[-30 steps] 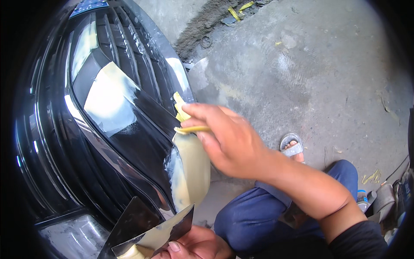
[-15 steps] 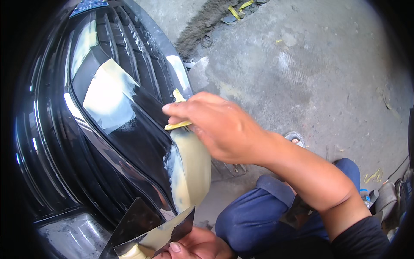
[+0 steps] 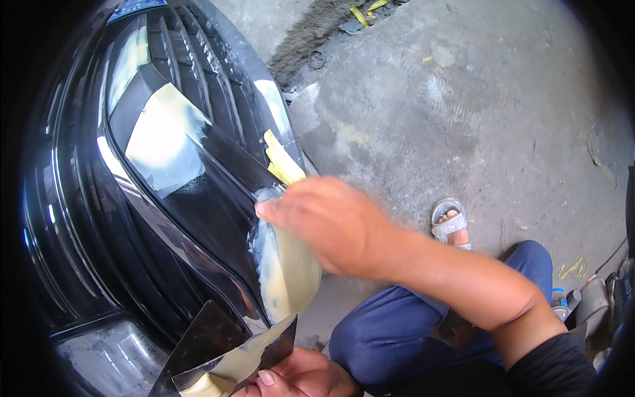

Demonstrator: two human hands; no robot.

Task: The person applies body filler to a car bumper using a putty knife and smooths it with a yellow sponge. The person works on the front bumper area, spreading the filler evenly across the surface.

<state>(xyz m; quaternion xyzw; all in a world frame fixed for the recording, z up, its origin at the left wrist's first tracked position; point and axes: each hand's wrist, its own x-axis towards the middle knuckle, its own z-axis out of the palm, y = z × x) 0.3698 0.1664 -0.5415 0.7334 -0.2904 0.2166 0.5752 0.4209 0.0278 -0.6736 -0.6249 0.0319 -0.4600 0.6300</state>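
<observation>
Grille [image 3: 99,218], glossy black with curved slats, fills the whole left half of the view, standing on the grey concrete floor [image 3: 476,112], and it carries two pale filler patches: a broad cream one [image 3: 159,142] high on a slat, and a wetter, yellowish-white one [image 3: 284,268] at the lower right edge. Right hand [image 3: 331,225] is pressed flat-knuckled against that lower patch, fingers curled over something at the patch's top; whether it grips a tool there cannot be told, since the hand covers it. A strip of yellow masking tape [image 3: 283,161] pokes up along the grille's edge just above those fingers. Down at the bottom, the left hand [image 3: 297,378] clasps a dark flat mixing board [image 3: 218,347] smeared with cream filler [image 3: 241,360], held just below the lower patch. Blue-trousered knee [image 3: 410,324] sits under the right forearm, a grey sandal [image 3: 451,221] beyond it, yellow scraps [image 3: 362,12] far up the floor.
</observation>
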